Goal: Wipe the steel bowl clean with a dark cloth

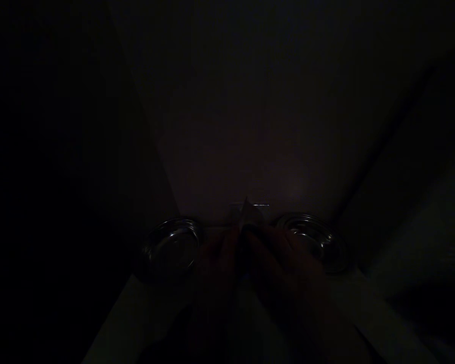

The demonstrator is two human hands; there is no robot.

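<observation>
The picture is very dark. My left hand [218, 260] and my right hand [284, 263] come together in the lower middle, their fingers closed around something small between them. A thin, pale, pointed piece [247, 215] sticks up from between the fingertips; I cannot make out what it is. On the left, close to my left hand, stands a shiny round metal dish [170, 235]. A similar metal dish [326, 237] is partly covered by my right hand.
Both dishes rest on a pale surface [117, 318] that runs along the bottom. Behind them rises a plain, dim wall-like panel [242, 126]. A thin bright line [263, 205] shows just beyond my fingertips. Both sides fade into black.
</observation>
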